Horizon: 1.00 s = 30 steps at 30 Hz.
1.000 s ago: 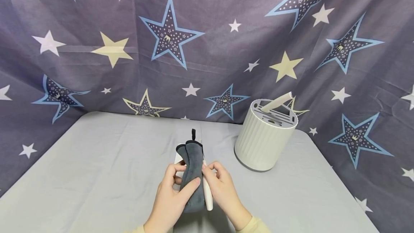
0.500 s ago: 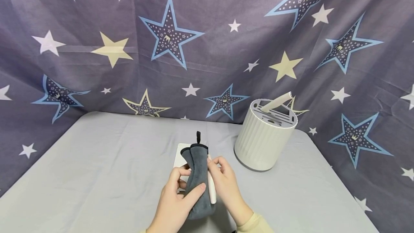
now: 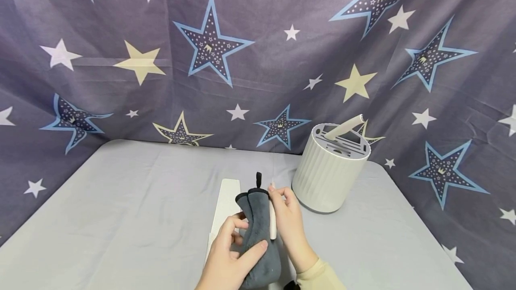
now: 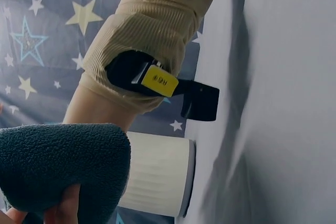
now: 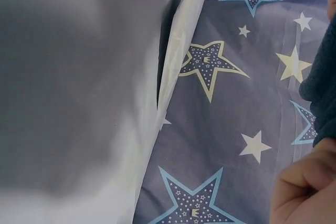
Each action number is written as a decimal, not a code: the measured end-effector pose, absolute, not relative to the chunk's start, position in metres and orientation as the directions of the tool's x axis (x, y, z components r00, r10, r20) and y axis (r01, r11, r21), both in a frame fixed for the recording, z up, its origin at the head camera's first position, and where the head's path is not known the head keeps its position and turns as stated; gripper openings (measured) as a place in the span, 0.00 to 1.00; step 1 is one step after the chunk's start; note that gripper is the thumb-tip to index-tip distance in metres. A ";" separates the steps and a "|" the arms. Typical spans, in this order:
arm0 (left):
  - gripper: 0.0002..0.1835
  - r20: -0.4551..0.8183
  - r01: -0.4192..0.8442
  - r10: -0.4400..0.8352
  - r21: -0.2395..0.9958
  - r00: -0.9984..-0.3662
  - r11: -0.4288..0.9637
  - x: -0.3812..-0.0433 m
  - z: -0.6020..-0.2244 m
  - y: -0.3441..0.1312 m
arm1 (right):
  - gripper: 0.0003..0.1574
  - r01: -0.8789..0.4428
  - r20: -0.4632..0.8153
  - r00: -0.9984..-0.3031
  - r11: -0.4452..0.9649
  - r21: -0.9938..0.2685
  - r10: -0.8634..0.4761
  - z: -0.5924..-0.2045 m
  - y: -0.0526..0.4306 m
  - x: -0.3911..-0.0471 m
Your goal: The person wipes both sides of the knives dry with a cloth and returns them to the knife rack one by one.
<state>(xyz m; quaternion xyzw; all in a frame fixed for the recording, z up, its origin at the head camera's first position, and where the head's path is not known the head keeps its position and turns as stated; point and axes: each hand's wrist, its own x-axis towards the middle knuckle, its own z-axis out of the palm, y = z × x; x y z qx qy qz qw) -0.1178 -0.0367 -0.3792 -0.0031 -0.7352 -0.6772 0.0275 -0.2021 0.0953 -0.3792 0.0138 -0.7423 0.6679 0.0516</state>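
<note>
In the head view, my left hand grips a folded dark grey towel with black edging and a loop at its top, thumb on the near face. Along the towel's right side stands a knife with a white handle; its thin blade points away and shows almost edge-on. My right hand pinches the knife near the top of its handle, against the towel. The left wrist view shows the fluffy towel close up, fingers beneath it. In the right wrist view, curled fingers of the right hand appear below the towel.
A ribbed white knife block with a slotted grey top stands at the right, one white handle leaning out of it. A long flat white object lies left of the towel. A star-patterned curtain backs the grey-covered table.
Both hands, with the towel and knife, have shifted right and towards me. My right hand has slid up the knife's handle towards the blade. More of the flat white object shows.
</note>
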 end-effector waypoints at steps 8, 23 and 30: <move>0.20 0.086 0.082 -0.045 0.994 -0.995 0.078 -0.119 -0.381 -0.036 | 0.19 -0.070 0.075 -0.996 0.100 -0.992 0.041 -0.381 0.095 -0.203; 0.17 0.129 0.126 -0.106 0.991 -0.986 0.037 -0.126 -0.385 -0.041 | 0.19 -0.083 0.089 -0.996 0.231 -0.969 0.013 -0.384 0.089 -0.195; 0.16 0.162 0.157 -0.132 0.986 -0.978 0.048 -0.132 -0.385 -0.046 | 0.17 -0.076 0.070 -0.997 0.231 -0.970 -0.033 -0.383 0.087 -0.192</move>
